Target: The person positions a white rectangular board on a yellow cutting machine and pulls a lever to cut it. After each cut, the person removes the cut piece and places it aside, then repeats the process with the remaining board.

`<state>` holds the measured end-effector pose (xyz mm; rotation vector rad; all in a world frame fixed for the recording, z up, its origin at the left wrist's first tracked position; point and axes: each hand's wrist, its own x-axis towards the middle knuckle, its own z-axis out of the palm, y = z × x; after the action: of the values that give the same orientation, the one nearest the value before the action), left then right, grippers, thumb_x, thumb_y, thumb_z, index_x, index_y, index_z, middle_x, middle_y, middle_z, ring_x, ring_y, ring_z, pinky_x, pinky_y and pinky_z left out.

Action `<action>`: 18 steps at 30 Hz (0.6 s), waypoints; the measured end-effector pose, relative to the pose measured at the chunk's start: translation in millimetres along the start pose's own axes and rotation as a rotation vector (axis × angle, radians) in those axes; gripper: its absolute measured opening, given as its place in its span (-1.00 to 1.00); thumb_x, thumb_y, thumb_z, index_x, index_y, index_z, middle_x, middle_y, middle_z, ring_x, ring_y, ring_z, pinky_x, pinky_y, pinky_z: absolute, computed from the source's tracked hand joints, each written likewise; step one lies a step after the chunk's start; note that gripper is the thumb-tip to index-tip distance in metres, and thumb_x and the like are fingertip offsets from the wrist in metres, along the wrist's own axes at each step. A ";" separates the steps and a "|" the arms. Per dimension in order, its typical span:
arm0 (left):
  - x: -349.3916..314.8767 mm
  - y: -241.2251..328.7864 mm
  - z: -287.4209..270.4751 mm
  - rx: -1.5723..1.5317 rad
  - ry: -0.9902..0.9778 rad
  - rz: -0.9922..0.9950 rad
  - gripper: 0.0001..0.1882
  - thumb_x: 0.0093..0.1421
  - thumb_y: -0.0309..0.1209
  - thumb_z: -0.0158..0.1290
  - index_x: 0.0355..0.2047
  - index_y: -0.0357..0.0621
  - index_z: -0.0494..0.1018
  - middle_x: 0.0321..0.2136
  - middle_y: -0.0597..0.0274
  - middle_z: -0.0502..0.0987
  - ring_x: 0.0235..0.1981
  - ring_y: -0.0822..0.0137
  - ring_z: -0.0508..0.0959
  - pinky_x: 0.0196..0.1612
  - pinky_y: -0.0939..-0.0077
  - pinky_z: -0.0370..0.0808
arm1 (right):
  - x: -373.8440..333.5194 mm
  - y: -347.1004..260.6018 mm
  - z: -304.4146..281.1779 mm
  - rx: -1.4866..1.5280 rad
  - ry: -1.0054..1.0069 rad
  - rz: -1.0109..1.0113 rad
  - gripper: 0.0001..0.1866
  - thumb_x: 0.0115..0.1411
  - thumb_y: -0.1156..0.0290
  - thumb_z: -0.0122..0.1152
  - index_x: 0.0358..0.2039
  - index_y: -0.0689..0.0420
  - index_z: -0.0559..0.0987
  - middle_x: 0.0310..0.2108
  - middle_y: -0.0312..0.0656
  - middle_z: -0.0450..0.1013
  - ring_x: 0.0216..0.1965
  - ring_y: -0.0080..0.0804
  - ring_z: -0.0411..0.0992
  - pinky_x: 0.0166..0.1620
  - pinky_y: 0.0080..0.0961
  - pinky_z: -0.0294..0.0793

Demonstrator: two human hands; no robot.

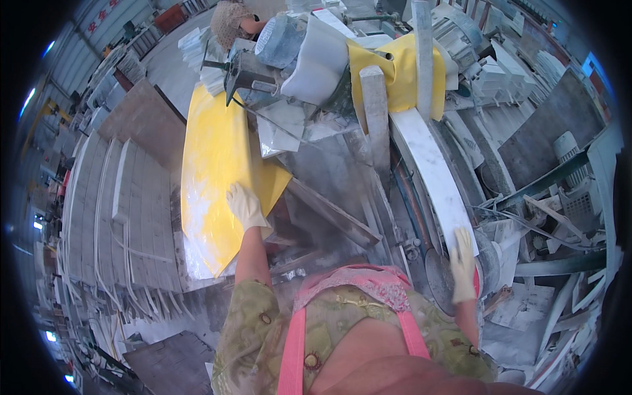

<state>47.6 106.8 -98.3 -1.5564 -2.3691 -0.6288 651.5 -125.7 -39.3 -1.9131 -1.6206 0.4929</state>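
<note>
My left hand [247, 209], in a pale glove, rests on a yellow sheet [214, 158] with its fingers stretched out. White dust and a clear glossy film partly cover that sheet, which drapes over a long support at my left. At my right, a long white strip of grey-veined stone [431, 168] lies on a narrow machine bed. Its far end passes under a hanging yellow flap [401, 72]. My gloved right hand [462, 266] lies at the strip's near end, fingers extended along it; its underside is hidden.
Stacked stone strips [141, 204] stand at the left. Two upright posts [375, 105] flank the yellow flap. A motor [280, 41] sits on the machine ahead. Broken slabs and a plastic crate [582, 204] lie at the right. Another person [230, 23] bends over at the far left.
</note>
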 end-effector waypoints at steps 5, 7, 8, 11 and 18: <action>-0.4 0.6 -0.9 0.050 0.003 0.007 -0.51 0.36 -0.31 -0.12 0.20 -0.35 0.40 0.21 -0.21 0.43 0.23 -0.31 0.37 0.35 0.01 0.22 | -41.5 -11.2 -55.7 -0.523 -0.332 0.123 -0.03 0.01 0.45 0.41 0.43 0.12 0.17 0.47 0.05 0.04 0.49 0.08 -0.04 0.49 -0.05 -0.08; -1.5 1.5 -2.7 0.077 0.043 0.038 -0.54 0.36 -0.30 -0.11 0.14 -0.36 0.45 0.14 -0.20 0.49 0.16 -0.27 0.44 0.30 0.05 0.30 | -38.8 -18.7 -43.2 -0.589 -0.156 0.006 -0.03 0.00 0.41 0.44 0.42 0.14 0.18 0.46 0.06 0.05 0.48 0.06 -0.02 0.49 -0.05 -0.07; -1.7 1.8 -3.6 0.094 0.099 0.061 -0.56 0.37 -0.30 -0.11 0.11 -0.36 0.48 0.11 -0.19 0.52 0.12 -0.25 0.48 0.28 0.07 0.34 | -33.2 -21.1 -31.5 -0.610 -0.066 -0.078 -0.02 0.00 0.39 0.45 0.42 0.14 0.18 0.45 0.06 0.05 0.48 0.05 -0.01 0.49 -0.05 -0.06; -1.5 2.4 -4.1 0.124 0.129 0.071 -0.56 0.36 -0.31 -0.10 0.11 -0.37 0.47 0.10 -0.19 0.52 0.11 -0.24 0.49 0.28 0.07 0.34 | -20.7 -18.3 -11.6 -0.714 -0.012 -0.045 -0.09 0.05 0.36 0.42 0.39 0.18 0.22 0.42 0.07 0.10 0.46 0.03 0.03 0.48 -0.05 -0.03; -0.1 -3.3 4.8 0.074 0.137 0.078 -0.56 0.34 -0.33 -0.08 0.11 -0.36 0.47 0.12 -0.20 0.50 0.11 -0.23 0.48 0.28 0.04 0.32 | -19.2 -6.4 -28.9 -0.499 -0.049 -0.031 -0.20 0.13 0.43 0.30 0.37 0.26 0.22 0.36 0.09 0.21 0.41 -0.01 0.13 0.46 -0.07 0.02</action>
<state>44.8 107.9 -103.3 -1.5151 -2.1958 -0.6040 660.7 -149.3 -14.8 -2.2338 -1.9363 0.1243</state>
